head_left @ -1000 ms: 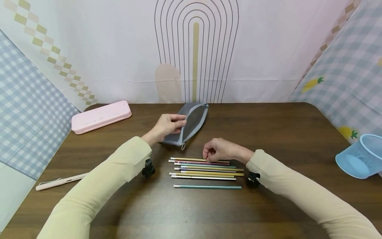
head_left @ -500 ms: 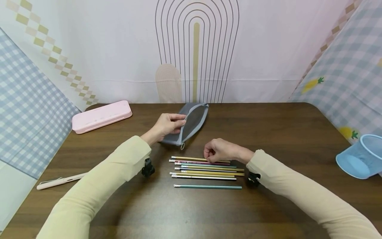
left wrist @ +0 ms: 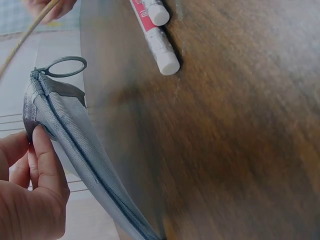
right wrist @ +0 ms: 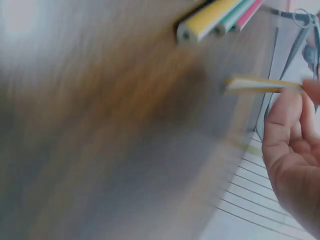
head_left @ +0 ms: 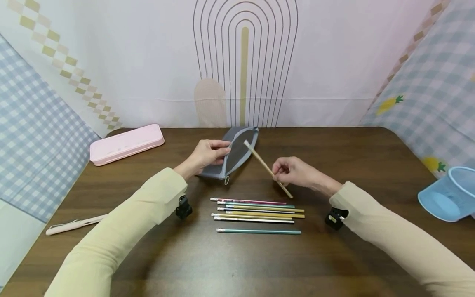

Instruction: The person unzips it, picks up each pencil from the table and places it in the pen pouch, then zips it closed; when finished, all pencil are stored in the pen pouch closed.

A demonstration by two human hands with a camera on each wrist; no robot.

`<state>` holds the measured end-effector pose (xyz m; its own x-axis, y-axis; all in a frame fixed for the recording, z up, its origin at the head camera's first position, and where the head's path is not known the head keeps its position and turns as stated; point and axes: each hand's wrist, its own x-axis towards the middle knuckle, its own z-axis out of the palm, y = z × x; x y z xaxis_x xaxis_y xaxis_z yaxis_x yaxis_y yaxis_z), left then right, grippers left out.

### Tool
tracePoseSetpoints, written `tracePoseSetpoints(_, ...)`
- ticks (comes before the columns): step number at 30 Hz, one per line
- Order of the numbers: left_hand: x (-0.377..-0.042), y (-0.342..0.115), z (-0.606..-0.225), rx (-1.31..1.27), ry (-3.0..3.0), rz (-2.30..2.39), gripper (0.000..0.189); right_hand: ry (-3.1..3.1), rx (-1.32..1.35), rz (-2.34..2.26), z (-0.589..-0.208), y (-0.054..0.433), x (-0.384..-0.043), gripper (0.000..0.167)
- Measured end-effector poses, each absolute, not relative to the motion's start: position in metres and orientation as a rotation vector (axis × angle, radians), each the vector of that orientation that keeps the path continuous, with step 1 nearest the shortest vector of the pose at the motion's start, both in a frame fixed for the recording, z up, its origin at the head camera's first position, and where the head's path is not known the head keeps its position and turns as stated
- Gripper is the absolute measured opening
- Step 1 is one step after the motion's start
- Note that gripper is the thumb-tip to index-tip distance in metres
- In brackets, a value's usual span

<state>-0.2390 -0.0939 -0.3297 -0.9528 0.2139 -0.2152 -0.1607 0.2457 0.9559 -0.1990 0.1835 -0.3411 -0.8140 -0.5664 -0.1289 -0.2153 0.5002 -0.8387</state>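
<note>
My left hand [head_left: 208,156] pinches the near edge of a grey zippered pouch [head_left: 214,171], whose mouth gapes toward the right. A ring pull [left wrist: 67,67] hangs at the zipper's end. In my right hand [head_left: 293,171] a gold pencil [head_left: 262,162] is pinched between thumb and fingers, raised off the table and slanted. Its white eraser end points at the pouch mouth; from the head view I cannot tell whether it is inside. Below both hands several pencils lie roughly parallel, among them a pink one [head_left: 252,201] and, set apart nearest me, a teal one [head_left: 259,232].
A pink hard case [head_left: 126,145] lies at the back left of the brown table [head_left: 237,264]. Near the left edge is a pale pen [head_left: 74,225], partly behind my left sleeve. A light blue mesh cup [head_left: 447,194] lies tilted at the right.
My right hand has lifted the gold pencil from the far side of the row and moved it up and right, turning its eraser end toward the pouch. The left hand stays on the pouch.
</note>
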Motion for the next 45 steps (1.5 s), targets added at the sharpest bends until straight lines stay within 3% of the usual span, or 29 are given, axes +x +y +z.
tracePoseSetpoints(7, -0.238, -0.091, -0.333, 0.034, 2.195, 1.772, 0.036, 1.926, -0.105, -1.604, -0.344, 0.163, -0.208, 0.030)
tracePoseSetpoints(15, -0.233, -0.085, -0.335, 0.056, 2.209, 1.764, 0.035, 1.765, 0.113, -1.763, -0.346, 0.135, -0.222, 0.024)
tracePoseSetpoints(26, -0.230, -0.080, -0.334, 0.068, 2.205, 1.738, 0.036, 1.753, 0.222, -1.829, -0.345, 0.109, -0.240, 0.007)
tracePoseSetpoints(32, -0.230, -0.079, -0.334, 0.073, 2.207, 1.725, 0.036, 1.712, 0.256, -1.849, -0.343, 0.102, -0.244, 0.014)
tracePoseSetpoints(40, -0.230, -0.079, -0.332, 0.064, 2.202, 1.729, 0.036, 1.672, 0.190, -1.879, -0.343, 0.109, -0.240, 0.038)
tracePoseSetpoints(45, -0.232, -0.080, -0.331, 0.059, 2.205, 1.739, 0.036, 1.747, 0.094, -1.837, -0.341, 0.124, -0.227, 0.036)
